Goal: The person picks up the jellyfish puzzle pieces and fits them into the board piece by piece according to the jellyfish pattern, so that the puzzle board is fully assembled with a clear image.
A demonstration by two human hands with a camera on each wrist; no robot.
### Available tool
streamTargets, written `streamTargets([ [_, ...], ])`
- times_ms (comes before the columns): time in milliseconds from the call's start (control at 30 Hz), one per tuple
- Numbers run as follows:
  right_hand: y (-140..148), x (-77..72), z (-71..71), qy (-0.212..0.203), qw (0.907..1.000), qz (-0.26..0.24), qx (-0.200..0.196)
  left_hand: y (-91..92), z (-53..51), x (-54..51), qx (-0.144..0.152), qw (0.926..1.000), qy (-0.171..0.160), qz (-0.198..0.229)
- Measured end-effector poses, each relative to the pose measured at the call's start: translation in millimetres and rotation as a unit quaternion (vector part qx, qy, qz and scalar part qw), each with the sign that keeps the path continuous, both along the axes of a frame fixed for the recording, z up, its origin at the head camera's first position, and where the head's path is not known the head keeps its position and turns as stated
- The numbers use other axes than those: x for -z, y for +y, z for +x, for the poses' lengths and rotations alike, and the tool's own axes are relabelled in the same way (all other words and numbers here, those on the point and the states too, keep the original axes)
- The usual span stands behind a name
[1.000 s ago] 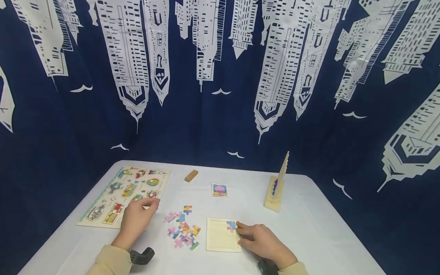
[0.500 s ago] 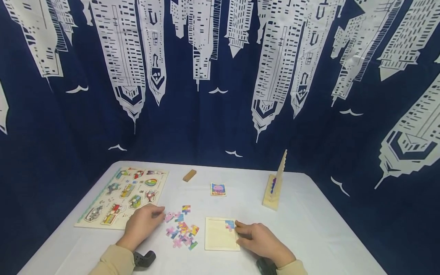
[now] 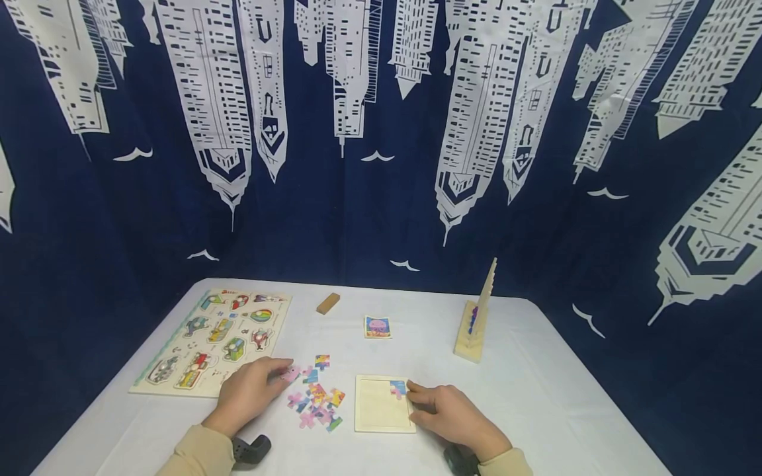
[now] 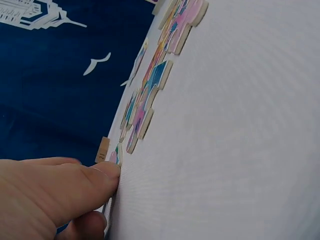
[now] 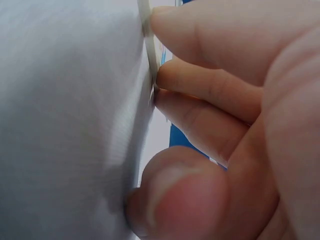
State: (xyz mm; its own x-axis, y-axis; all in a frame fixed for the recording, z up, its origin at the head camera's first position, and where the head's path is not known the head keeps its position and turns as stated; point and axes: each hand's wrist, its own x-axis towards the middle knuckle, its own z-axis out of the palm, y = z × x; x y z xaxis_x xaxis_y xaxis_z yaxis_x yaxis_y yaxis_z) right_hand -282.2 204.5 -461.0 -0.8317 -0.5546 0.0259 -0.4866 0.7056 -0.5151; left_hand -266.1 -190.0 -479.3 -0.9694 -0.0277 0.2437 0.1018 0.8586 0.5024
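My left hand (image 3: 250, 390) reaches in at the left of a loose heap of jigsaw pieces (image 3: 319, 395). Its thumb and forefinger are beside a pink piece (image 3: 291, 374); in the left wrist view the thumb tip partly covers a piece (image 4: 118, 154), and whether it is pinched is hidden. A square wooden puzzle tray (image 3: 381, 423) lies right of the heap, with one blue and pink piece (image 3: 398, 388) in its upper right corner. My right hand (image 3: 449, 413) holds the tray's right edge, thumb and fingertips against the rim (image 5: 147, 37) in the right wrist view.
A vehicle peg puzzle board (image 3: 214, 340) lies at the left. Farther back are a small wooden block (image 3: 328, 303) and a square picture card (image 3: 378, 327). A wooden stand with an upright slat (image 3: 473, 330) stands at the back right. A dark patterned curtain (image 3: 345, 218) hangs behind the table.
My left hand has moved right and slightly down, from over the peg puzzle board to the pink piece. My right hand stays at the tray's edge.
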Motion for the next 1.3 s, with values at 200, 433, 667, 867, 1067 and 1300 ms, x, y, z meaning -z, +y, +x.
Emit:
streamTargets([
  [200,-0.3,-1.7,0.3,-0.007,1.0,-0.002,0.004,0.0,-0.7,-2.8,-0.004,1.0,-0.002,0.0],
  [433,0.4,-3.2,0.4,-0.001,1.0,0.001,0.006,1.0,-0.3,-5.2,-0.007,0.9999,0.001,0.013],
  [667,0.6,-2.7,0.0,-0.005,0.9999,-0.01,0.0,0.1,-1.9,-5.8,-0.019,0.9992,0.0,0.036],
  [867,0.8,-1.4,0.2,0.002,1.0,-0.002,0.0,-1.0,-1.5,-6.7,-0.021,0.9988,0.001,0.043],
  [1067,0.2,1.1,-0.2,0.003,1.0,0.003,0.006,0.1,1.3,-8.7,-0.025,0.9989,0.001,0.04],
  [1300,0.3,1.4,-0.8,0.01,0.9999,0.0,-0.002,0.3,2.3,-10.3,-0.023,0.9986,0.007,0.048],
])
